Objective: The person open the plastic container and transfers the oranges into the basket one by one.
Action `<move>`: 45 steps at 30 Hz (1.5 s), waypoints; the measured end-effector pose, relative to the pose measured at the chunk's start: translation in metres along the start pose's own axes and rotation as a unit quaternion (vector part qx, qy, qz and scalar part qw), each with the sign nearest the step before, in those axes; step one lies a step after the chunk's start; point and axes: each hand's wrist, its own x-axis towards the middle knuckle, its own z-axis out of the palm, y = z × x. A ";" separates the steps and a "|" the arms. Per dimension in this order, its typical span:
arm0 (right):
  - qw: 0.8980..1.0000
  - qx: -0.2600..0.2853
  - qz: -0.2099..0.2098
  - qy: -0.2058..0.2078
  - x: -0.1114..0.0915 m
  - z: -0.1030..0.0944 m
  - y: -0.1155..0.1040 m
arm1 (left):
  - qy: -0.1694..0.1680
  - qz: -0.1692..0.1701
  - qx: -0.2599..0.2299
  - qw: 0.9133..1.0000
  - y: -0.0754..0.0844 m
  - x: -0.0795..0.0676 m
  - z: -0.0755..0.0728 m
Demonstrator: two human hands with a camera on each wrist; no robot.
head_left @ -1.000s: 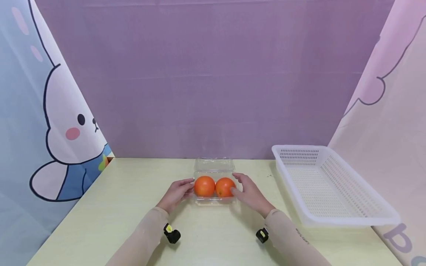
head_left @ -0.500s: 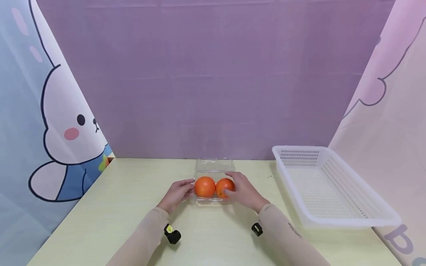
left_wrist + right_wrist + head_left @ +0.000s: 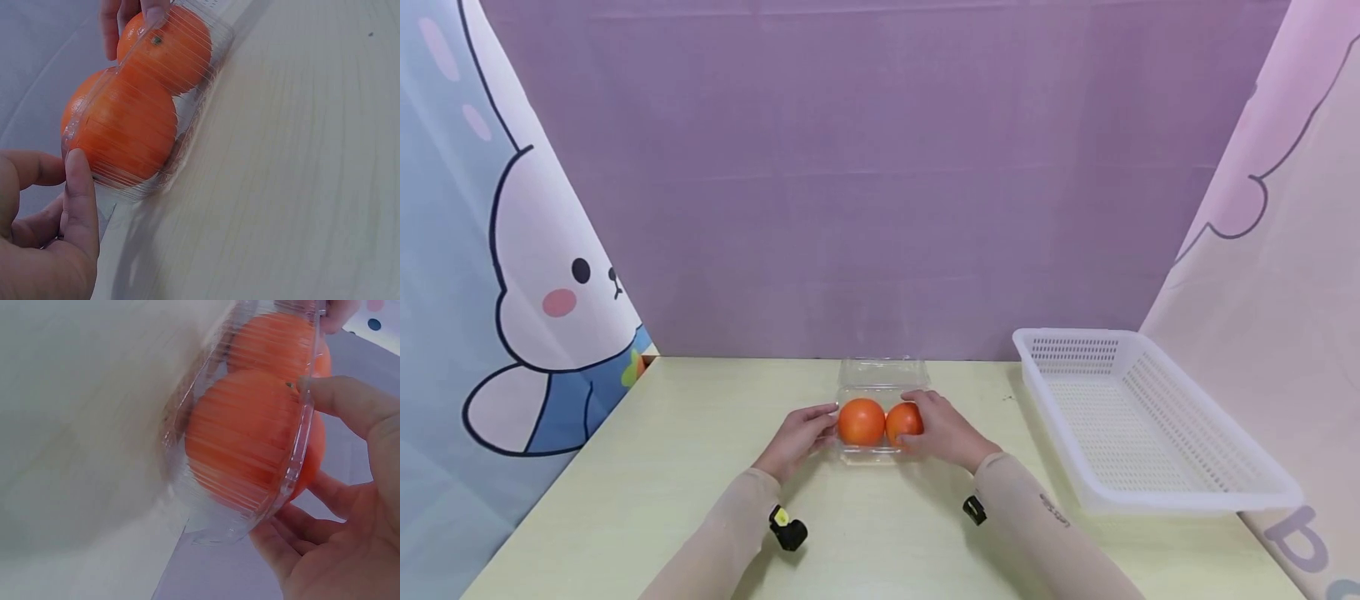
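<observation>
A clear plastic clamshell box (image 3: 867,457) sits mid-table with its lid (image 3: 883,372) folded back. Side by side in it lie a left orange (image 3: 861,421) and a right orange (image 3: 903,423). My left hand (image 3: 801,437) pinches the box's left rim between thumb (image 3: 80,197) and index finger. Around the right orange curls my right hand (image 3: 950,433), gripping it with the thumb in front near the stem and the fingers behind. In the right wrist view, ribbed plastic covers much of the right orange (image 3: 244,437), and its far side is hidden.
A white perforated plastic basket (image 3: 1090,467) stands on the right of the pale wooden table (image 3: 865,542). Behind the table hangs a purple cloth (image 3: 880,183), with printed curtains at both sides.
My right hand has moved left and inward, from the box's right edge onto the right orange, and its fingers have closed round it. My left hand has stayed at the left rim.
</observation>
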 end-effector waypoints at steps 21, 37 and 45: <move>0.997 -0.066 0.004 -0.050 0.010 -0.007 -0.012 | 0.007 -0.009 -0.004 1.000 0.001 -0.001 -0.001; 0.994 -0.101 -0.001 -0.041 0.013 -0.006 -0.015 | 0.018 -0.007 -0.006 1.000 0.005 -0.004 0.004; 0.992 -0.122 -0.020 -0.027 0.014 -0.005 -0.015 | 0.025 -0.012 -0.001 1.000 0.006 -0.006 0.005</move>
